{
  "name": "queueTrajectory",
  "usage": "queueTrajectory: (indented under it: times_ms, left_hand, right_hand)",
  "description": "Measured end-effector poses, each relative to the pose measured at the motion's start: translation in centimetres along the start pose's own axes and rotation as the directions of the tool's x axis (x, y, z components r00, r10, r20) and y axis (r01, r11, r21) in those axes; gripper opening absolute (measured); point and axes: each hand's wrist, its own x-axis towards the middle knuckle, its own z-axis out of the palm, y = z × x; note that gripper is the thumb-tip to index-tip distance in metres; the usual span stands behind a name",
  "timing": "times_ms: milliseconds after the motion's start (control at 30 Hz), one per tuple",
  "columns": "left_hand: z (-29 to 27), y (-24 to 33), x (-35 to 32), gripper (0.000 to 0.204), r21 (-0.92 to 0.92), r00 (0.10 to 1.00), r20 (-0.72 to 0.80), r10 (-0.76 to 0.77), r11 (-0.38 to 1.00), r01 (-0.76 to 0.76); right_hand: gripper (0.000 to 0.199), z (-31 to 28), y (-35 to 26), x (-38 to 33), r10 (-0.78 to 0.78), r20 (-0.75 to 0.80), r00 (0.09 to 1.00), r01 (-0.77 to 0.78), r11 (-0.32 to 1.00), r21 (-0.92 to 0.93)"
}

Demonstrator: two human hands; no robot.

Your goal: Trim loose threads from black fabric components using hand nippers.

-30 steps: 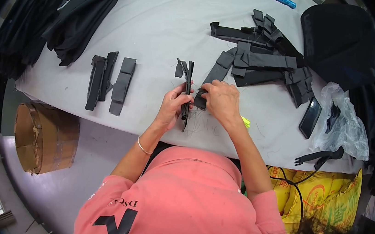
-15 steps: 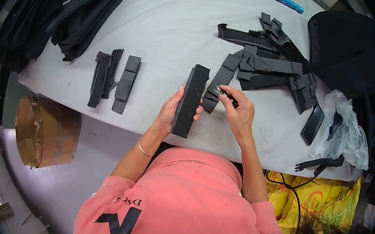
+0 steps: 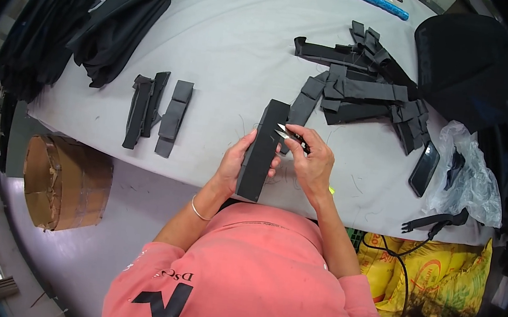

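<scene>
My left hand (image 3: 235,162) grips a long, flat black fabric piece (image 3: 259,159) by its lower half, with the thumb on its left edge and fingertips showing past the right edge. My right hand (image 3: 315,163) holds thread snips (image 3: 282,132), whose two bright tips are spread apart over the upper right side of the piece. Whether the tips touch the fabric I cannot tell. Just beyond the snips lies the near end of a heap of similar dark folded strips (image 3: 368,90). Loose threads are scattered around both hands.
Folded strips (image 3: 174,118) lie to the left on the pale-covered table (image 3: 229,49). Piled black fabric (image 3: 118,30) is at the far left. A phone (image 3: 424,168), a clear plastic bag (image 3: 468,176) and a buckle strap (image 3: 434,223) sit at the right. A cardboard drum (image 3: 81,189) stands on the floor.
The snips have moved left onto the fabric piece, and their tips now show spread. The piece held in my left hand sits slightly lower and further right in view.
</scene>
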Motion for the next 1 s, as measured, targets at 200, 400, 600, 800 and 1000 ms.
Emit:
queueTrajectory:
  times_ms: [200,400,600,800,1000]
  left_hand:
    - [-0.2,1.5,-0.6,0.044,0.119,0.999,0.024,-0.046,0.992,0.043]
    - [-0.6,3.2,-1.0,0.045,0.312,0.988,0.001,-0.155,0.939,0.147]
    - [-1.0,3.4,-1.4,0.042,0.321,0.973,-0.036,-0.229,0.919,0.228]
    - [-0.5,4.0,-1.3,0.039,0.325,0.983,-0.044,-0.181,0.927,0.185]
    - [0.3,3.6,-1.1,0.038,0.397,0.993,-0.072,-0.089,0.911,0.11]
  right_hand:
    - [0.015,-1.8,0.0,0.4,-0.096,0.104,0.99,0.11,0.986,-0.129]
    - [0.012,-3.0,-0.3,0.6,-0.156,0.218,0.963,0.188,0.973,-0.134]
    - [0.012,-5.2,0.5,0.9,-0.127,0.38,0.916,0.159,0.986,-0.054]
    - [0.016,-5.1,-0.8,1.0,-0.173,0.32,0.932,0.193,0.981,-0.033]
    - [0.018,-5.2,-0.7,0.6,-0.016,0.308,0.951,-0.003,0.998,0.061]
